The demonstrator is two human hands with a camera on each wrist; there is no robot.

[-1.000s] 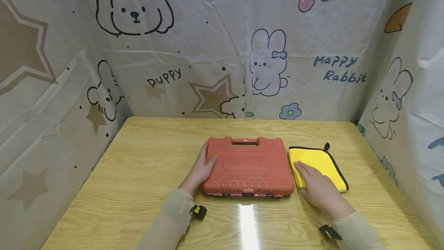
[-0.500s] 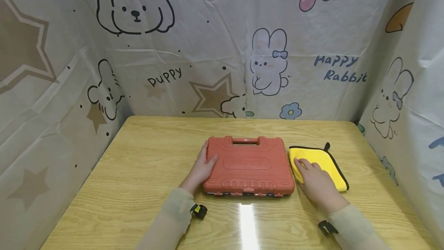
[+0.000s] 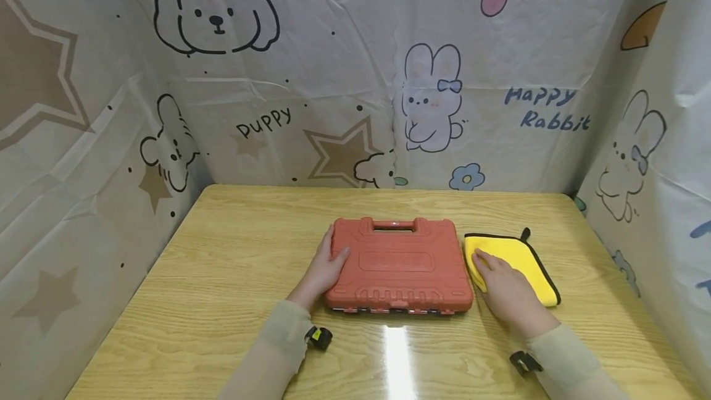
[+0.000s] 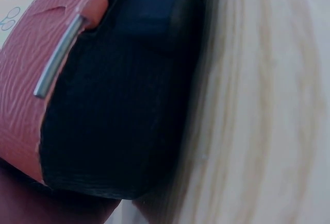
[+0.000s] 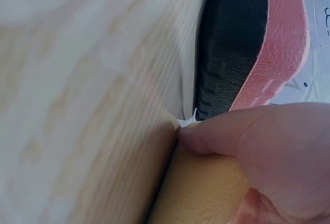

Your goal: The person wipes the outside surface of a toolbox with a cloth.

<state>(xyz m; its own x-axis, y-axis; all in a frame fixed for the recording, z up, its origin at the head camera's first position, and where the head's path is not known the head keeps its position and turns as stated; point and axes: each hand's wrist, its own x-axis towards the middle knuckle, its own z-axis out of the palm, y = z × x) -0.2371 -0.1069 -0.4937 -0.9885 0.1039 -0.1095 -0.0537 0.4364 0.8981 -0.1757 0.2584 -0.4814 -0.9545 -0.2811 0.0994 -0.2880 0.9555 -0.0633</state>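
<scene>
A red tool case (image 3: 395,263) with a black base (image 4: 118,110) lies shut on the table, its handle at the far side and its clasps toward me. My left hand (image 3: 324,269) grips the case's left side, thumb on the lid and fingers along the side edge. Right beside the case lies a folded yellow cloth (image 3: 524,264) with black edging and a small loop. My right hand (image 3: 508,292) pinches the cloth near its left edge with bent fingers. In the right wrist view the thumb (image 5: 216,134) is on the cloth's edge; the other fingertips are mostly hidden.
The wooden table (image 3: 233,233) carries both things. Printed cloth (image 3: 311,66) hangs along its back and sides. A bright light reflection (image 3: 397,363) lies on the wood in front of the case.
My right hand's fingers have bent from lying flat on the cloth to pinching it near the left edge. My left hand and the case have stayed put.
</scene>
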